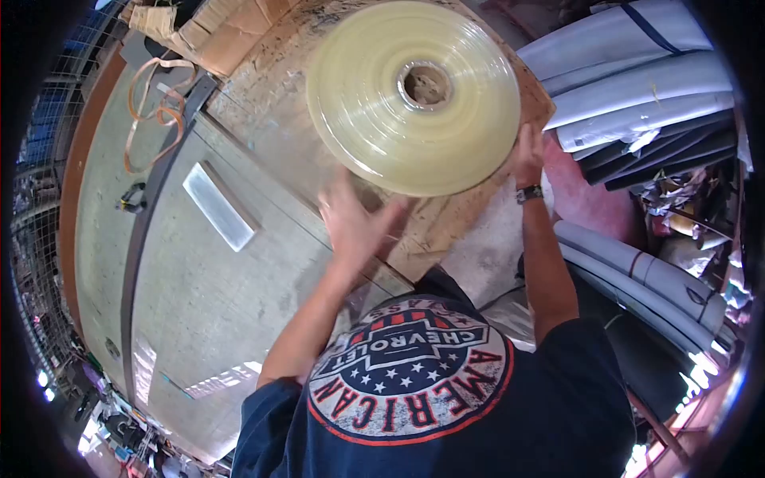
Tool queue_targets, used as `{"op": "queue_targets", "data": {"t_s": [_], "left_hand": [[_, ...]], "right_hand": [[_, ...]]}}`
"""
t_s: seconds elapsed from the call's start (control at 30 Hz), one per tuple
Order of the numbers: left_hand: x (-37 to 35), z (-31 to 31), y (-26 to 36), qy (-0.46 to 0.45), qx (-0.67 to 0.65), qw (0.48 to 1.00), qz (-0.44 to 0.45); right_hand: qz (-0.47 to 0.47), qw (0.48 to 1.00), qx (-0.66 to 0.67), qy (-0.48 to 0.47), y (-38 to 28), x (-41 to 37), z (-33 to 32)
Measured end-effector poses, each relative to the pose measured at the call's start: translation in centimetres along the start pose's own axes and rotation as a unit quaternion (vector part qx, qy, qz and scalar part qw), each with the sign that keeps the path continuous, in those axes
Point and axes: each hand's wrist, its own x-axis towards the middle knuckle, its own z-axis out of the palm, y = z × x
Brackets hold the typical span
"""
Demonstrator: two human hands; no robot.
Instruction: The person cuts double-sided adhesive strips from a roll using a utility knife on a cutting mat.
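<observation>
A large roll of pale yellow, glossy clear film (358,103) lies broad side up, with a round core hole near its middle. Beneath it is a worn brown board (263,95). At the roll's lower left edge is my left hand (351,223), slightly blurred, thumb spread wide from the fingers and nothing in its palm. My right hand (526,155), with a watch on the wrist, grips the roll's right rim; some of its fingers are partly hidden at the edge.
A pale table (239,295) extends left, bearing a flat metallic bar (217,205), a loop of tan strap (131,119) and a small black item (131,197). Cardboard (231,32) stands at the back. Grey-white rolls (637,80) are stacked right; more grey rolls (637,271) lie below them.
</observation>
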Motion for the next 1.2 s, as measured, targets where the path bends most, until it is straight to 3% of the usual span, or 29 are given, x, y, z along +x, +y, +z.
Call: {"op": "queue_targets", "data": {"t_s": [0.03,0.07,0.17,0.23,0.27,0.3,0.33,0.43,0.5,0.57,0.6,0.67,0.73,0.77,0.83,0.87,0.9,0.97,1.03,1.07,1.2], "left_hand": [[-2.6,1.3,-0.4,-0.017,0.093,0.994,0.060],[-4.4,2.3,-0.7,0.006,0.140,0.983,0.120],[-5.8,4.4,-1.6,-0.134,0.049,0.953,0.266],[-7.1,3.6,0.9,-0.350,-0.040,0.843,0.408],[-8.3,3.5,2.4,-0.404,-0.152,0.798,0.422],[-9.5,3.1,3.9,-0.456,-0.261,0.737,0.426],[-9.8,1.4,5.9,-0.504,-0.248,0.710,0.425],[-9.5,-2.4,8.7,-0.498,-0.290,0.688,0.441],[-9.5,-3.9,7.5,-0.498,-0.211,0.725,0.427],[-9.6,-4.2,4.4,-0.479,-0.113,0.771,0.404],[-9.2,-5.2,3.3,-0.513,-0.026,0.769,0.382],[-7.8,-7.3,1.4,-0.563,0.149,0.746,0.323],[-5.5,-9.8,0.9,-0.588,0.096,0.777,0.204],[-4.4,-10.7,1.5,-0.596,0.065,0.788,0.141],[-1.1,-13.2,5.7,-0.512,0.066,0.856,-0.024],[-0.2,-11.1,4.1,-0.303,-0.011,0.953,-0.004],[0.7,-7.9,1.4,-0.074,-0.083,0.994,0.017],[4.3,-1.9,-2.9,0.146,-0.049,0.988,-0.004],[6.5,2.2,-1.8,0.156,-0.179,0.971,0.035],[6.3,3.4,0.5,0.161,-0.096,0.982,-0.026],[9.0,4.5,0.0,0.227,-0.084,0.969,0.045]], "right_hand": [[-0.040,0.999,-0.022,-0.001,1.3,-0.4,-0.6],[0.032,0.999,0.019,-0.034,1.3,-1.6,-0.9],[0.072,0.994,-0.015,-0.079,-5.7,-7.7,-0.5],[0.020,0.999,-0.030,-0.018,-4.1,-11.0,-0.2],[-0.006,0.999,-0.037,0.013,-2.8,-12.5,0.0],[0.014,0.998,-0.054,0.023,-1.8,-14.3,0.0],[0.034,0.996,-0.071,0.035,-0.9,-16.2,-0.2],[0.202,0.979,0.025,-0.030,-3.1,-20.6,-2.6],[0.259,0.962,0.056,-0.069,-3.4,-21.5,-3.5],[0.240,0.969,0.001,-0.060,-0.8,-21.9,-5.0],[0.158,0.982,-0.103,0.014,-0.6,-20.7,-5.3],[0.072,0.993,-0.031,0.085,-2.4,-15.5,-6.3],[-0.009,0.991,0.033,0.131,-5.1,-8.5,-5.8],[-0.034,0.995,0.052,0.081,-5.9,-4.3,-5.8],[-0.077,0.992,0.101,0.016,-10.1,2.5,-3.0],[-0.070,0.997,0.027,-0.028,-11.6,5.6,-1.5],[-0.064,0.994,-0.047,-0.073,-12.3,8.5,0.4],[-0.033,0.983,-0.054,-0.175,-11.3,14.0,5.0],[-0.070,0.966,-0.154,-0.194,-11.8,15.0,8.6],[-0.080,0.962,-0.166,-0.201,-11.9,14.9,9.5],[-0.087,0.950,-0.220,-0.204,-11.4,14.8,9.3]]}}
